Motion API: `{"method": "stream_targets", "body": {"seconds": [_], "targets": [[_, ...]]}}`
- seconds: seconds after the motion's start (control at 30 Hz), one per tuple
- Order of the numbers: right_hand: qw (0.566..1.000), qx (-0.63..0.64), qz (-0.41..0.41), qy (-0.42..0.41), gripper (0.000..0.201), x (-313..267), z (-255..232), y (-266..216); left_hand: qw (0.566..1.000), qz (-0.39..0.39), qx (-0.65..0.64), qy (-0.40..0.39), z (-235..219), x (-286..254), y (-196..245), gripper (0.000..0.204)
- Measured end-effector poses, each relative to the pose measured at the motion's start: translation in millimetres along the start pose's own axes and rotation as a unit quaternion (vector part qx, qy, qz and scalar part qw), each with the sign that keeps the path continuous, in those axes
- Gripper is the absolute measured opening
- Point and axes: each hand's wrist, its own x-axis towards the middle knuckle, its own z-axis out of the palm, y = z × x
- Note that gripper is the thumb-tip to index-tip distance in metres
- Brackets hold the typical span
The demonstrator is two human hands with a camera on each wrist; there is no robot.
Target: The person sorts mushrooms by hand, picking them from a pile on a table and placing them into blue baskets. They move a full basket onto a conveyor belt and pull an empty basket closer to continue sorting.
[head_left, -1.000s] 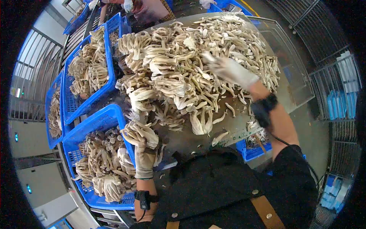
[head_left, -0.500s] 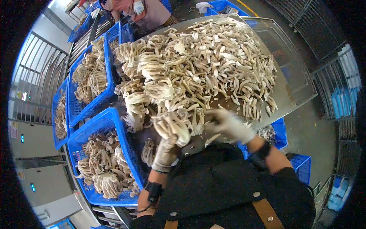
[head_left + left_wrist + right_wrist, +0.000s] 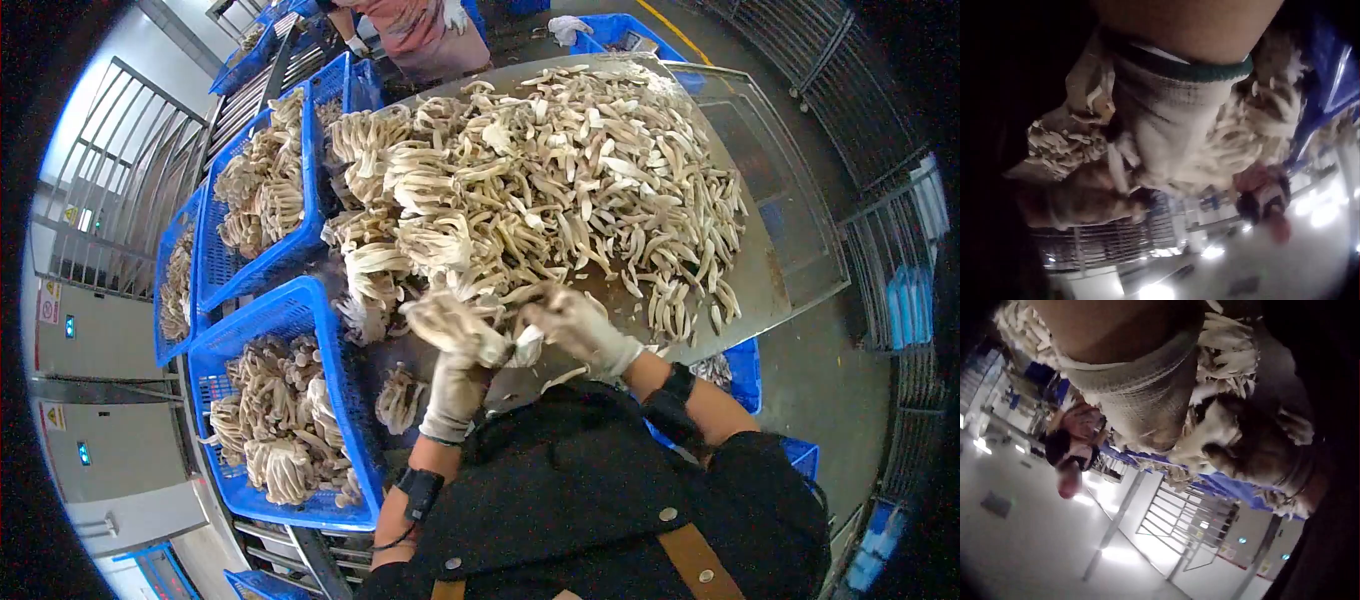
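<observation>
My gloved left hand (image 3: 455, 395) grips a pale mushroom cluster (image 3: 440, 322) upright above the near edge of the table (image 3: 770, 285). Just to its right, my gloved right hand (image 3: 585, 332) has bent fingers, blurred, beside a white piece (image 3: 528, 345); whether they hold it is unclear. The right wrist view has the left hand (image 3: 1250, 447) curled round a pale mushroom part (image 3: 1215, 428). In the left wrist view the left glove (image 3: 1169, 122) hides most of its grip, and the right hand (image 3: 1079, 203) is close by. Behind both lies a large mushroom pile (image 3: 600, 165).
Blue baskets of mushrooms (image 3: 325, 300) stand along the left, the closest beside my left forearm. A small loose cluster (image 3: 400, 398) lies between basket and left hand. Another blue basket (image 3: 745, 375) is below the table's right side. A person in pink (image 3: 425, 35) stands at the far side.
My left hand has lifted the cluster away from the near basket and rightward. My right hand has come down from the pile to beside it.
</observation>
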Motion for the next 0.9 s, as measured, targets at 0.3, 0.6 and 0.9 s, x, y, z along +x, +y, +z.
{"method": "stream_targets", "body": {"seconds": [0.3, 0.6, 0.9], "targets": [[0.969, -0.241, 0.055, 0.012, 0.033, -6, 10, 5, 0.992, -0.030, 0.113, -0.050, 22, 12, -13, 0.040], [0.970, -0.049, 0.239, 0.016, 0.048, 13, -21, -14, 0.998, -0.011, 0.062, 0.029, 24, 24, -8, 0.028], [0.972, 0.079, 0.222, 0.003, 0.047, 4, -37, 4, 0.993, -0.058, 0.100, -0.012, 24, 36, -15, 0.041]]}}
